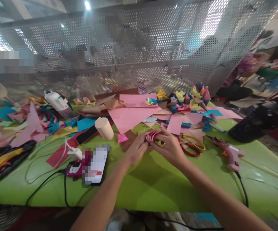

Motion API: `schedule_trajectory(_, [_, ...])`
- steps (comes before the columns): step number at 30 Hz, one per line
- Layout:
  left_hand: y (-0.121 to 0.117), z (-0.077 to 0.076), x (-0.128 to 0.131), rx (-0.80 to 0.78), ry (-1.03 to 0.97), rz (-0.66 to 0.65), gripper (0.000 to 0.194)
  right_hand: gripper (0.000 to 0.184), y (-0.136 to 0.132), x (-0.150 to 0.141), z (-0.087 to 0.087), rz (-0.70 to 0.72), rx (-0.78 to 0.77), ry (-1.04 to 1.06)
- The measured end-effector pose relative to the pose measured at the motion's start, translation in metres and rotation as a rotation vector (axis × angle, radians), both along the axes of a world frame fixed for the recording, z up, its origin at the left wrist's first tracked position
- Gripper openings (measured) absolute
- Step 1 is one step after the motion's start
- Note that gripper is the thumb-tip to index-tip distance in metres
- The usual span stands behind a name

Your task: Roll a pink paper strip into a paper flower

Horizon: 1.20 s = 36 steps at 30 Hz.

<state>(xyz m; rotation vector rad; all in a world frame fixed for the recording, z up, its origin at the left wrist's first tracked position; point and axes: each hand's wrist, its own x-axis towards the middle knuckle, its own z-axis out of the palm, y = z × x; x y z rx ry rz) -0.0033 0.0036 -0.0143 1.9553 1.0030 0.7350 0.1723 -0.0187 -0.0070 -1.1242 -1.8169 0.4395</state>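
Observation:
Both hands meet over the middle of the green table. Between them is a small pink pleated strip of paper (152,136) with its layers stacked closely. My left hand (138,148) is closed on its left side, slightly blurred. From the right, my right hand (169,147) grips it with thumb and fingers curled round. Beside my right hand lie scissors (194,146) with red and yellow handles. A small bright pink piece (122,138) rests left of my left hand, near an upright cream cardboard tube (104,129).
A pink glue gun (231,155) lies at right with its cord over the green table (168,192). A phone (98,165), purple power strip (74,170) and cables are at left. Paper scraps (134,117) and paper flowers (189,99) line the back before a perforated metal screen (141,45).

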Motion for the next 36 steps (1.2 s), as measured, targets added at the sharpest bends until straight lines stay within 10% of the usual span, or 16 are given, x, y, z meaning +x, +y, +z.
schedule_trajectory(36, [0.0, 0.002, -0.002, 0.036, 0.027, 0.024, 0.048, 0.018, 0.003, -0.001, -0.005, -0.02, 0.198, -0.123])
